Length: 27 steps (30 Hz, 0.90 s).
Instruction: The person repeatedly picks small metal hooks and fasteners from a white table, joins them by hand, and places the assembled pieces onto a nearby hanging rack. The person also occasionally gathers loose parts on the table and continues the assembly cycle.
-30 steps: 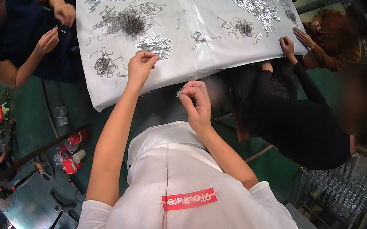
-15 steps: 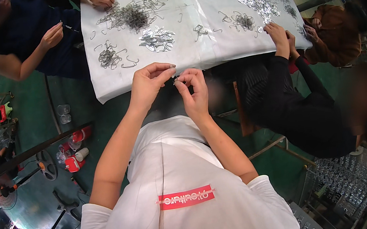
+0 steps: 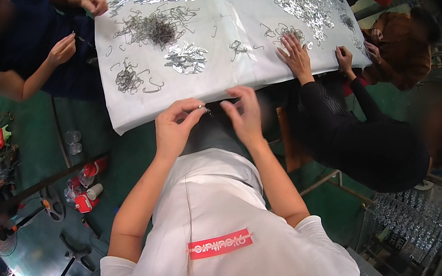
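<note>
A person in a white shirt sits or stands at a table [image 3: 208, 85] covered in white sheeting. The left hand [image 3: 173, 128] pinches a small metal piece [image 3: 205, 109] between thumb and fingertips, just off the table's near edge. The right hand [image 3: 246, 117] is beside it, thumb and fingers parted. On the sheeting, loose rather than boxed, lie a small heap of dark wire hooks [image 3: 127, 81], a heap of flat silver pieces [image 3: 186, 59] and, farther back, a larger tangle of hooks [image 3: 161, 33]. On the green floor [image 3: 29, 141] to the left are two clear plastic containers [image 3: 73, 137] and a pale cup [image 3: 94, 191]; their contents cannot be made out.
</note>
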Tool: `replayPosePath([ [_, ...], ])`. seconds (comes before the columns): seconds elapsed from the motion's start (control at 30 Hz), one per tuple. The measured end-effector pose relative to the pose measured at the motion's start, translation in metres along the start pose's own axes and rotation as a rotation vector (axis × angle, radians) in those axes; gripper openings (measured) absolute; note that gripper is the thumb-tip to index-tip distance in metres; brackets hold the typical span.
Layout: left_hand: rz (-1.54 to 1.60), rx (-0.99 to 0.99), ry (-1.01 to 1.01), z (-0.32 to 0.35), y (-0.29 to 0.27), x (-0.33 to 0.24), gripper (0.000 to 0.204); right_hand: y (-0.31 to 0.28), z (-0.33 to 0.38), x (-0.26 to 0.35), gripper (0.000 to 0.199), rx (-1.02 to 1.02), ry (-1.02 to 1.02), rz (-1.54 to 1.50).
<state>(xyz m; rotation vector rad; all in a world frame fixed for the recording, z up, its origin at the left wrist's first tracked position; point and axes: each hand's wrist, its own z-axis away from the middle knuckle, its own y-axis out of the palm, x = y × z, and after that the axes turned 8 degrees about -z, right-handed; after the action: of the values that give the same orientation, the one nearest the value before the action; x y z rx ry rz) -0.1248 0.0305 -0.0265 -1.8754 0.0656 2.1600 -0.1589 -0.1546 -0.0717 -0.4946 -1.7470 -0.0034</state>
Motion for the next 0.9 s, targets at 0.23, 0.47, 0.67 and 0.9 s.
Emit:
replayPosePath([
  [0.23, -0.048, -0.023, 0.032, 0.002, -0.005, 0.005, 0.012, -0.049, -0.127, -0.088, 0.06, 0.227, 0.053, 0.635],
  [0.47, -0.113, -0.023, 0.073, 0.003, -0.01, 0.0, 0.016, -0.052, -0.193, -0.134, 0.044, 0.531, -0.074, 0.539],
  [0.67, -0.049, -0.105, 0.062, 0.003, -0.005, 0.002, 0.015, -0.044, -0.187, -0.146, 0.021, 0.388, -0.121, 0.43],
  [0.9, -0.056, -0.085, 0.11, 0.002, -0.007, 0.01, 0.018, -0.036, -0.188, -0.13, 0.014, 0.437, -0.163, 0.678],
])
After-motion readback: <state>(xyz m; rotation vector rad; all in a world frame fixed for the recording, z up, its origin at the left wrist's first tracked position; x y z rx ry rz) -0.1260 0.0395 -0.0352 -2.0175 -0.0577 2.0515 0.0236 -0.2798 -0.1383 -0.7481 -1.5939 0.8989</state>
